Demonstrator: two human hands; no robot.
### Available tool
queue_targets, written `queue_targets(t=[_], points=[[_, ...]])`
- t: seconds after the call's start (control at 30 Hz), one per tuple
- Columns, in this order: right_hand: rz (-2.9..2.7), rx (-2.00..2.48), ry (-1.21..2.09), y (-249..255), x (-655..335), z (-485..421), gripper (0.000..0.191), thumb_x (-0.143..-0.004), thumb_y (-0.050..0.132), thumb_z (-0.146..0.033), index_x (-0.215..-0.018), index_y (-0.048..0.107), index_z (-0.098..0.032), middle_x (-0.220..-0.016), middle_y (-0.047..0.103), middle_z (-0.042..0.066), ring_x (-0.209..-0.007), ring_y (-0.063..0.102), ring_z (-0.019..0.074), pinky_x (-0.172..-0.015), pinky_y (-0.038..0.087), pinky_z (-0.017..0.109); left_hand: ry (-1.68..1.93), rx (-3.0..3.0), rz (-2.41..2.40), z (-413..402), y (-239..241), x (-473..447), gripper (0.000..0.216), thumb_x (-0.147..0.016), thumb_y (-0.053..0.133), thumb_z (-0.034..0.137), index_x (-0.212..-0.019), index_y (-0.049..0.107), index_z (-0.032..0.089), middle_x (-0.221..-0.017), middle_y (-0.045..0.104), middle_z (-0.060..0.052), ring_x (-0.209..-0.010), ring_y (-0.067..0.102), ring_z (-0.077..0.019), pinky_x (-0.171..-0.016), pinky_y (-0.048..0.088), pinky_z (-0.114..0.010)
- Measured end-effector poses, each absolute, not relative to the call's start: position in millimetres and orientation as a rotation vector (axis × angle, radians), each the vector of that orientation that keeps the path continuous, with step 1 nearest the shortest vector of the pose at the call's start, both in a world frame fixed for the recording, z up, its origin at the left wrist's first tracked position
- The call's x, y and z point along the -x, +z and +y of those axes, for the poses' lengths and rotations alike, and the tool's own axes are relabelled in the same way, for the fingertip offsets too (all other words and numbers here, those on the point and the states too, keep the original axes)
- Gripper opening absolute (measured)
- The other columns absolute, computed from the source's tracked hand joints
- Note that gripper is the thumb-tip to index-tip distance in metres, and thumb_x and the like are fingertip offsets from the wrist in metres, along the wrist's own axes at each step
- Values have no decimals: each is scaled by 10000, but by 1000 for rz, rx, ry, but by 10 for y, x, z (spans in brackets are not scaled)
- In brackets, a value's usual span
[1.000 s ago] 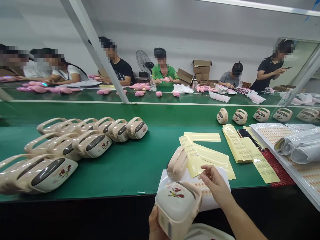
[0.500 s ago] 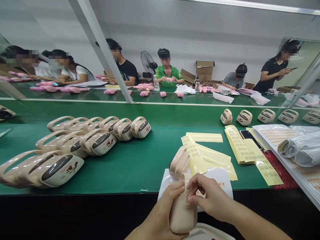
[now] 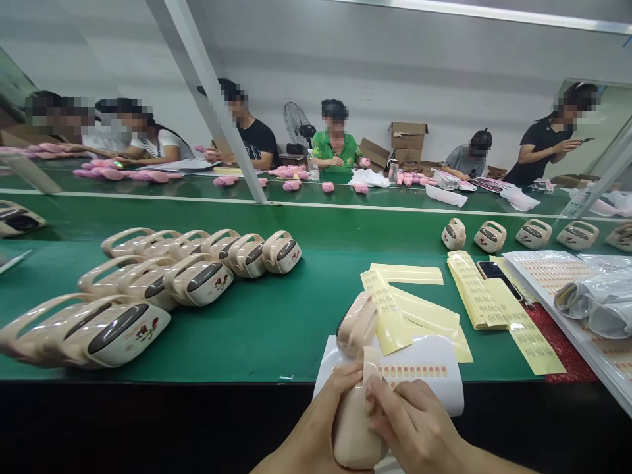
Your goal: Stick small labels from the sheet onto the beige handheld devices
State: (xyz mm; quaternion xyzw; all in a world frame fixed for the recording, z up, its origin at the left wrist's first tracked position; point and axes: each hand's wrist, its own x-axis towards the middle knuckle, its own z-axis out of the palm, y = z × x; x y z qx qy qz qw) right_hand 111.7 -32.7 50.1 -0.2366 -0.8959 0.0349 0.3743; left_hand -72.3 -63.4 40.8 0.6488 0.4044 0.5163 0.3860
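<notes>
Green tabletop (image 3: 276,329) beyond; beige case (image 3: 357,434) between hands (image 3: 318,421), right hand (image 3: 419,422) seemingly touching.

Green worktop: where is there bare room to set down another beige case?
Widest: the green worktop between the case rows at left and white sticker sheet. Narrower: between that sheet and the yellow label strip. Crowded: the right end, with phone and rolled plastic.
</notes>
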Motion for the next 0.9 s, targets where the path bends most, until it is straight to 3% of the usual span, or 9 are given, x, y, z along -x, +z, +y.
queue_targets(t=[0.07, 0.17, 0.27, 0.37, 0.47, 0.57, 0.67, 0.77, 0.9], points=[[-2295, 716, 225, 501, -1136, -296, 728, -834, 560, -280, -1424, 150, -162, -968, 662, 142, -780, 608, 270, -642, 484, 376, 1341, -1606, 1021, -651, 424, 692, 843, -345, 814, 43, -1133, 627, 277, -1132, 625, -127, -1064, 546, -393, -941, 384, -531], [-2204, 811, 736, 535, -1096, -217, 767, -744, 648, -371, -1378, 256, -190, -1243, 518, 168, -1090, 518, 312, -857, 460, 444, 1452, -1479, 994, -685, 394, 646, 735, -368, 821, 87, -1068, 671, 253, -1105, 640, -132, -1089, 534, -387, -1005, 302, -523], [-1920, 834, 1222, 521, -984, -124, 535, -738, 611, -413, -1197, 447, -191, -1185, 523, 125, -1080, 517, 264, -902, 438, 418, 1402, -1439, 995, -704, 306, 632, 795, -350, 836, 107, -1105, 644, 265, -1143, 619, -125, -1128, 509, -387, -1028, 259, -530], [-1591, 968, 1487, 443, -908, -34, 383, -794, 509, -482, -1054, 504, -202, -985, 596, 78, -952, 570, 231, -871, 443, 420, 1368, -1224, 877, -714, 194, 618, 854, -296, 879, 189, -1106, 621, 273, -1156, 615, -102, -1082, 544, -371, -983, 357, -478], [-1449, 1015, 1640, 389, -950, -18, 429, -806, 477, -558, -1045, 530, -206, -968, 619, 76, -945, 589, 229, -869, 447, 415, 1409, -727, 604, -751, 95, 585, 638, -517, 782, 493, -1096, 623, 277, -1136, 659, -66, -989, 617, -312, -892, 458, -403], [-1470, 924, 1588, 407, -1051, -120, 451, -838, 436, -572, -1121, 534, -235, -1163, 579, 89, -1089, 542, 229, -937, 419, 401, 1386, -383, 255, -799, 64, 562, 503, -816, 417, 590, -1097, 646, 242, -1071, 704, -64, -958, 651, -274, -895, 471, -390], [-1671, 791, 1352, 465, -1109, -259, 397, -889, 407, -493, -1205, 504, -273, -1255, 536, 75, -1171, 489, 222, -983, 398, 395, 1479, -346, 30, -821, 105, 553, 551, -915, 224, 495, -1138, 625, 190, -1147, 664, -98, -1046, 616, -241, -905, 472, -342], [-1858, 696, 1062, 512, -1091, -338, 354, -910, 432, -355, -1260, 457, -303, -1264, 535, 54, -1194, 471, 202, -1001, 400, 363, 1522, -339, 24, -828, 160, 546, 581, -941, 145, 434, -1190, 584, 146, -1241, 588, -147, -1115, 569, -230, -893, 477, -305], [-1929, 702, 823, 533, -1021, -345, 339, -911, 433, -263, -1247, 461, -298, -1207, 562, 62, -1143, 518, 183, -958, 453, 324, 1514, -302, 93, -832, 206, 516, 515, -942, 200, 422, -1245, 531, 170, -1263, 572, -147, -1146, 540, -257, -881, 487, -316]])
